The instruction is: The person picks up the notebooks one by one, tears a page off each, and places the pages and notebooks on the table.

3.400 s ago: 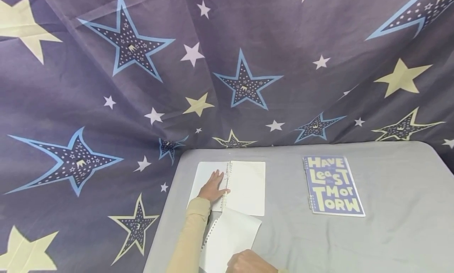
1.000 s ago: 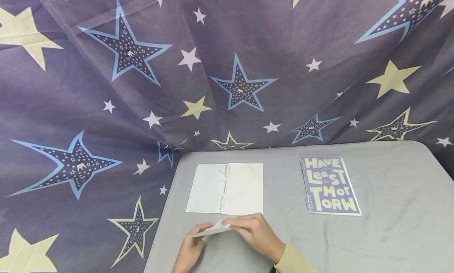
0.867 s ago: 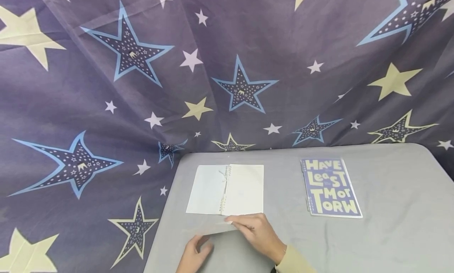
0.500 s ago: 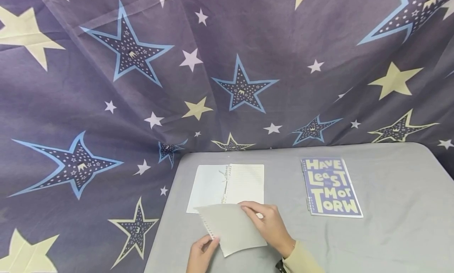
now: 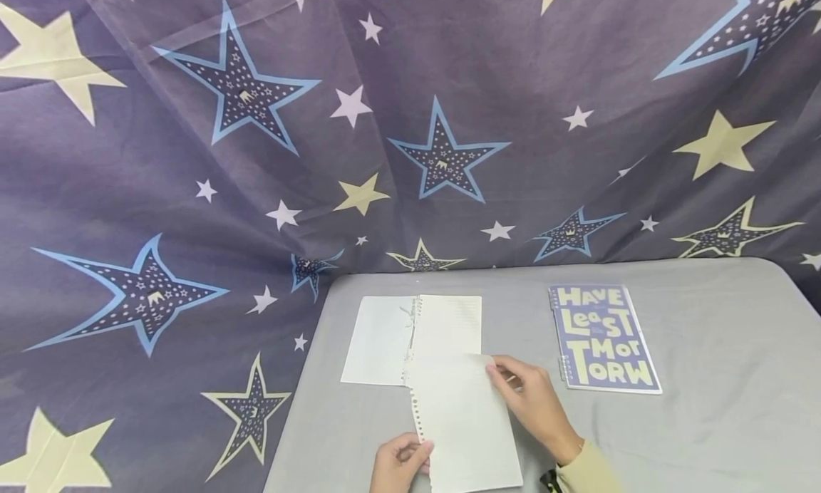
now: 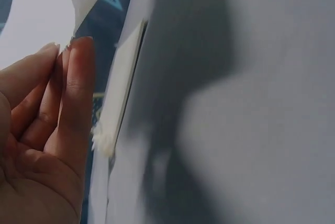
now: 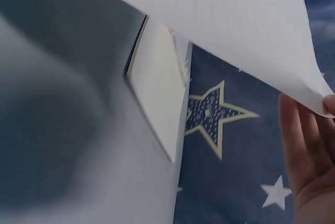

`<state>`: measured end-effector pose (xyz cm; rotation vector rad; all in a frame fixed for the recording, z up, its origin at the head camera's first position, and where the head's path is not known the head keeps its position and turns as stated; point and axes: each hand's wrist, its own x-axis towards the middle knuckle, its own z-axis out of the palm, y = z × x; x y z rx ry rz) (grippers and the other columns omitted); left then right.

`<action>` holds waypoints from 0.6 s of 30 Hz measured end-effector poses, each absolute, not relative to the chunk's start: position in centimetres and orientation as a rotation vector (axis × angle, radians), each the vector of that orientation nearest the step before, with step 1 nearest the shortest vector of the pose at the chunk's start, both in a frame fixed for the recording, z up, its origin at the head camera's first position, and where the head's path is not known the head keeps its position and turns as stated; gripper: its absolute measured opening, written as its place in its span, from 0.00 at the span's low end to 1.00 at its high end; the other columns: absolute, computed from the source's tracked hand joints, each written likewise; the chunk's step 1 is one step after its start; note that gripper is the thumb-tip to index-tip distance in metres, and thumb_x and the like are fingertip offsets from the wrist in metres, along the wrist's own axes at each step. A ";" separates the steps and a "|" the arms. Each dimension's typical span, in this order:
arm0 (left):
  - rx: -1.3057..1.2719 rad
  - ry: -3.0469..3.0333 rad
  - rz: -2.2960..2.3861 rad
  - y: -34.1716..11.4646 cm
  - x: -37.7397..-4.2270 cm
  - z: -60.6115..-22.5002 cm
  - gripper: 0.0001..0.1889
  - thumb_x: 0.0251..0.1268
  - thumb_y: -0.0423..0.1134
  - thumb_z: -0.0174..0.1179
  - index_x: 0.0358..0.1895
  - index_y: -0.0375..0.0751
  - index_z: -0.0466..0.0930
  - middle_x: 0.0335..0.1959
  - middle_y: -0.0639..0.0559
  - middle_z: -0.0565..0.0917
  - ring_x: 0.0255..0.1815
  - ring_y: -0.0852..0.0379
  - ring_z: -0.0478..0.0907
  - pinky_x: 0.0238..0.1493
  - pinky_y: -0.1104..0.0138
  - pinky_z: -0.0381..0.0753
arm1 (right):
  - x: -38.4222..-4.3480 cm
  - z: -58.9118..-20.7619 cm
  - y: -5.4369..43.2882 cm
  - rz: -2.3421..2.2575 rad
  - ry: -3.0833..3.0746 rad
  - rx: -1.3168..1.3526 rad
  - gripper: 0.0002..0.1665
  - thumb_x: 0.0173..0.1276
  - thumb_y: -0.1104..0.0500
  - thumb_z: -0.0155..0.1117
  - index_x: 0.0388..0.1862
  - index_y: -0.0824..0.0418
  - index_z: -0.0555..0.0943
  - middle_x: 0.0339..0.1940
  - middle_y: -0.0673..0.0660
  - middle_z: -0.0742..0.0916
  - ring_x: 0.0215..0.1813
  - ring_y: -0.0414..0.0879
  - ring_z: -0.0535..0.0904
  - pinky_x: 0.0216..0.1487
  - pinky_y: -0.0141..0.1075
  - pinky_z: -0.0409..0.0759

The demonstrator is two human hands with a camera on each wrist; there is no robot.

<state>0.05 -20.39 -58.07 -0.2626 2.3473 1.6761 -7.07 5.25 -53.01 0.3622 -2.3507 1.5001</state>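
Note:
A loose white sheet of paper [image 5: 468, 422] with a ragged, punched left edge is held up in front of me in the head view. My left hand [image 5: 400, 461] pinches that punched edge near its lower end; the left wrist view shows thumb and fingers on the paper [image 6: 36, 20]. My right hand [image 5: 535, 400] pinches the sheet's upper right corner, also seen in the right wrist view with the paper [image 7: 225, 14] stretching left. Behind the sheet an open spiral notebook [image 5: 378, 340] lies on the table, its lower right page partly covered. Paper scraps cling to its spiral binding.
To the right, a closed spiral notebook with a purple lettered cover [image 5: 603, 340] lies on the grey-covered table [image 5: 725, 350]. A dark star-patterned cloth [image 5: 545, 65] hangs behind the table and along its left side.
Both hands have moved right with the sheet. The sheet, earlier lying beside the notebook, then seen edge-on and tilted, now faces me more upright.

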 end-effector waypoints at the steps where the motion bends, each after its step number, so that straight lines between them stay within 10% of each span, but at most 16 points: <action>1: -0.252 2.324 1.685 -20.1 0.1 -58.2 0.16 0.61 0.47 0.68 0.40 0.35 0.85 0.25 0.48 0.88 0.26 0.57 0.86 0.36 0.74 0.85 | -7.1 -53.2 5.6 1.495 -2.367 0.347 0.08 0.66 0.65 0.68 0.43 0.60 0.87 0.34 0.52 0.91 0.34 0.34 0.84 0.32 0.28 0.86; 18: -0.184 2.133 1.725 -15.9 0.4 -59.7 0.14 0.61 0.40 0.68 0.43 0.34 0.81 0.28 0.51 0.88 0.28 0.58 0.86 0.31 0.72 0.88 | -7.2 -56.5 10.6 1.300 -2.627 0.170 0.06 0.65 0.65 0.69 0.40 0.59 0.87 0.35 0.51 0.89 0.33 0.38 0.81 0.32 0.32 0.84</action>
